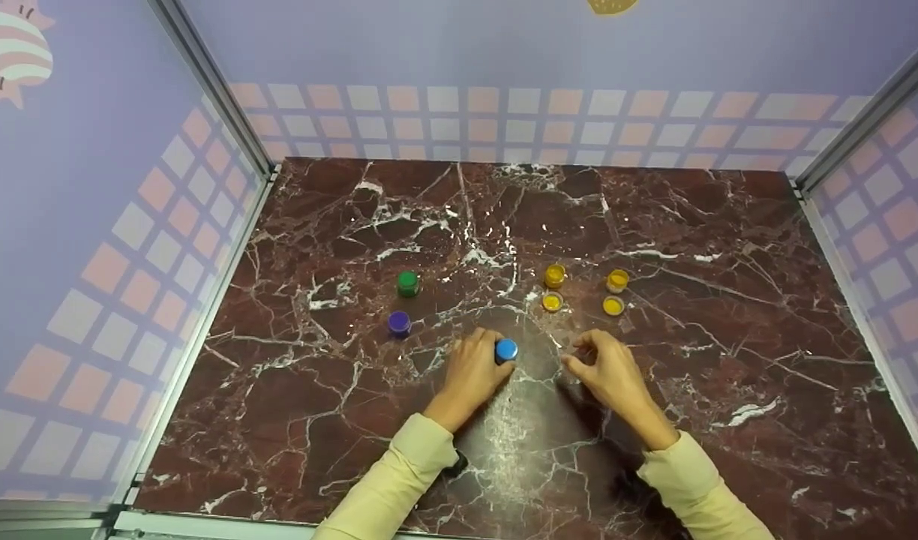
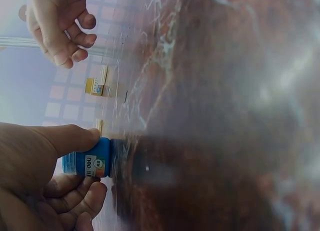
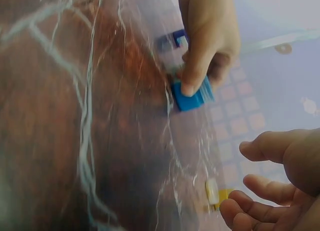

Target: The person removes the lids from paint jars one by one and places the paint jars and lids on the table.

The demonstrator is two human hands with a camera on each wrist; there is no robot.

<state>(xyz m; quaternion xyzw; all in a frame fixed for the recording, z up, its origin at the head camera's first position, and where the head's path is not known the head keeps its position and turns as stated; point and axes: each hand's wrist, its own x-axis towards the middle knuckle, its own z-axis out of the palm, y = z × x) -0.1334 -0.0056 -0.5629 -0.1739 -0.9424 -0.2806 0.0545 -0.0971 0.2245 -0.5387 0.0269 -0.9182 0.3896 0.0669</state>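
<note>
In the head view, a person's left hand [image 1: 470, 366] clamps a blue jar [image 1: 507, 349] from its eight o'clock side, above a marbled tabletop [image 1: 766, 330]. The right hand [image 1: 610, 375] waits at about three o'clock from the jar, thumb and fingers apart, holding nothing. A green jar [image 1: 408, 283] stands at ten o'clock and a purple jar [image 1: 399, 324] between nine and ten. A near yellow jar [image 1: 554, 275] sits at one o'clock and a far yellow jar [image 1: 617, 280] at two, both seemingly uncovered, each with what looks like its lid beside it, the near lid [image 1: 553, 301] and the far lid [image 1: 613, 305]. Those lids lie at eleven and twelve o'clock from the right hand; a wide outward sweep of its knuckles could knock them and smear paint.

Seen from the left wrist, thumb and fingers pinch the jar's sides below a ribbed cap [image 2: 69, 163], which appears fitted. Whether the base bears on the polished surface is hard to tell; if the fingertip hold loosened, the smooth-sided jar could skid or turn.

From the right wrist, the jar shows near twelve o'clock, the right hand at four, well apart. A one-sided push at the cap could tip the jar, since only the left hand steadies it.
</note>
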